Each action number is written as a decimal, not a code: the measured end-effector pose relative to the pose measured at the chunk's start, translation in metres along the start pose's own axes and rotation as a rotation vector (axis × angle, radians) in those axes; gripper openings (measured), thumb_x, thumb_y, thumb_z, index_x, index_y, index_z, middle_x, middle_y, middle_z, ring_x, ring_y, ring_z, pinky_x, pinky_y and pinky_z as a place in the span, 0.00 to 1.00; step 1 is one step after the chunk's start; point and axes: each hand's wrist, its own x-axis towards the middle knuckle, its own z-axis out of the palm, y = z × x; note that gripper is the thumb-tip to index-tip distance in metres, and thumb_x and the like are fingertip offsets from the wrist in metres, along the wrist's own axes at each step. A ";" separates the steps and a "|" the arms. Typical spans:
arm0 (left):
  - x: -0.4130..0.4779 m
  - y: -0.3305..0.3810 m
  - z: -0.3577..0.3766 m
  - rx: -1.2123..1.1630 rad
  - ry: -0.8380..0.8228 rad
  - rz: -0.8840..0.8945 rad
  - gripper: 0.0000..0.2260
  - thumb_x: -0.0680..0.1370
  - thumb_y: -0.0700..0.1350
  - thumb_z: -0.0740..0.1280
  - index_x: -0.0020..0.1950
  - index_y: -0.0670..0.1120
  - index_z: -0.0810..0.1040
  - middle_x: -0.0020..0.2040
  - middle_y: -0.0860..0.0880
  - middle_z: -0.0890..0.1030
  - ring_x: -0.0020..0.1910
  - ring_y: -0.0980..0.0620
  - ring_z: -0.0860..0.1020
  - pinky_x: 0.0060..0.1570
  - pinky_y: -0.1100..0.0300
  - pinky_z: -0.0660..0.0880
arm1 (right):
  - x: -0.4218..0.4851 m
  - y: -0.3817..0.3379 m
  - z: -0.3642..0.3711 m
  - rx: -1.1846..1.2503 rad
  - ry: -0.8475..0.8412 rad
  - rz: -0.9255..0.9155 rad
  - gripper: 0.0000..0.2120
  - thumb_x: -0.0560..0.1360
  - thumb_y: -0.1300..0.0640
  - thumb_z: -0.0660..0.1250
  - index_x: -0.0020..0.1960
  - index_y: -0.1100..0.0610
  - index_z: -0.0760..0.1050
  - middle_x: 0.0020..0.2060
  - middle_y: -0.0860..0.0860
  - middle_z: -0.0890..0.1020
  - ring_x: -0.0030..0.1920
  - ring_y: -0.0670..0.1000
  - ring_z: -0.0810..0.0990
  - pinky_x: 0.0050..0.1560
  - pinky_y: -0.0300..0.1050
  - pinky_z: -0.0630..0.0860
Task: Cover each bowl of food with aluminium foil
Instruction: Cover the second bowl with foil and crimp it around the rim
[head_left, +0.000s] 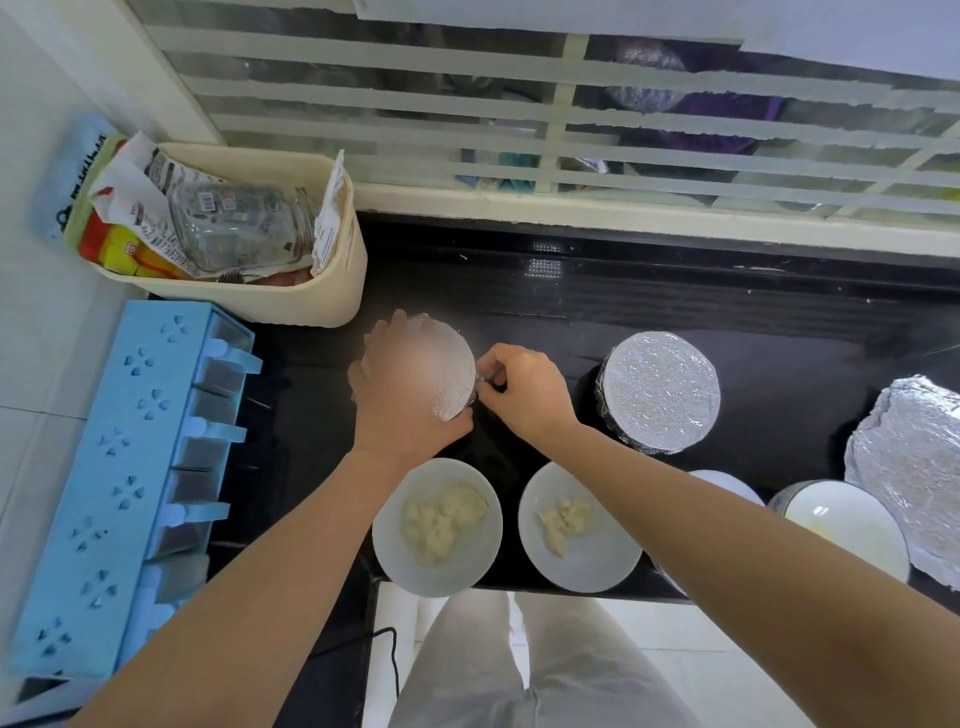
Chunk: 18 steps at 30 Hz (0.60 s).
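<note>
Right hand (524, 389) fingers (491, 371) pinching foil (452, 364) at right rim of bowl (470, 400), left hand (400, 395) clasped over its top, bowl on black table (571, 312), 1 covered bowl (660, 389) right, 2 open food bowls (395, 561) nearer, foil sheet (914, 467) far right.

Black counter (675, 291) bears foil-covered bowl (660, 389), open bowls (387, 551), cream basket (291, 304).

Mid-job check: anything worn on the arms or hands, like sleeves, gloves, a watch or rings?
No. The left hand and right hand are ungloved; the left forearm and right forearm are bare as far as the frame shows. No sleeve, watch or band; no ring that I can make out. Pale beige trousers below.
</note>
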 end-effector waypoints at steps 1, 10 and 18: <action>0.000 0.000 0.000 0.004 0.005 0.003 0.49 0.66 0.67 0.69 0.79 0.46 0.55 0.78 0.39 0.58 0.75 0.36 0.60 0.61 0.37 0.69 | -0.001 -0.001 0.000 -0.006 0.008 0.004 0.04 0.72 0.57 0.68 0.46 0.52 0.79 0.42 0.46 0.81 0.42 0.47 0.78 0.41 0.46 0.78; 0.000 0.000 0.002 0.042 0.016 0.011 0.48 0.67 0.68 0.68 0.79 0.46 0.57 0.77 0.39 0.60 0.75 0.36 0.61 0.60 0.38 0.70 | -0.002 -0.004 0.001 -0.002 0.014 0.058 0.02 0.72 0.57 0.68 0.44 0.54 0.80 0.38 0.47 0.82 0.40 0.48 0.80 0.40 0.43 0.77; 0.000 0.001 0.002 0.049 -0.006 0.013 0.48 0.67 0.68 0.68 0.79 0.46 0.56 0.77 0.39 0.59 0.75 0.36 0.61 0.60 0.37 0.70 | -0.006 -0.012 0.006 0.136 0.084 0.213 0.04 0.71 0.61 0.69 0.41 0.55 0.82 0.36 0.48 0.83 0.37 0.49 0.80 0.40 0.43 0.77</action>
